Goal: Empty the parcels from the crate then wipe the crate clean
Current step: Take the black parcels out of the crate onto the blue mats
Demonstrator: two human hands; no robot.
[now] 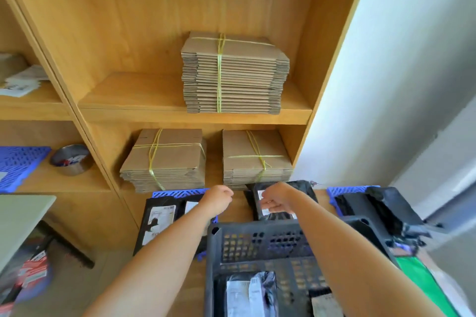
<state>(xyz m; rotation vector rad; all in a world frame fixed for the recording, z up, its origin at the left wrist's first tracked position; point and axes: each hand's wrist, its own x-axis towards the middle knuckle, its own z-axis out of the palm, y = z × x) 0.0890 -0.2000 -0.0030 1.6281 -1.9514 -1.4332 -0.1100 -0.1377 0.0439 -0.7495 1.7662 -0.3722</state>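
Note:
A black perforated crate (257, 229) stands at the bottom centre. Two bagged parcels with white labels lie inside it, one grey (247, 293) and one black (324, 304). Both my arms reach past its far rim. My right hand (277, 201) pinches a black parcel (305, 189) with a white label that lies just beyond the crate. My left hand (219, 199) hovers to the left of it with its fingers curled and nothing visible in it. More black labelled parcels (159, 216) lie on a blue mat (180, 192) at the left.
A heap of black bags (373, 206) sits on another blue mat (345, 189) at the right, with a green bag (422, 280) nearer me. Wooden shelves hold tied bundles of flat cardboard (234, 74) and a tape roll (70, 159). A grey table (18, 219) stands at the left.

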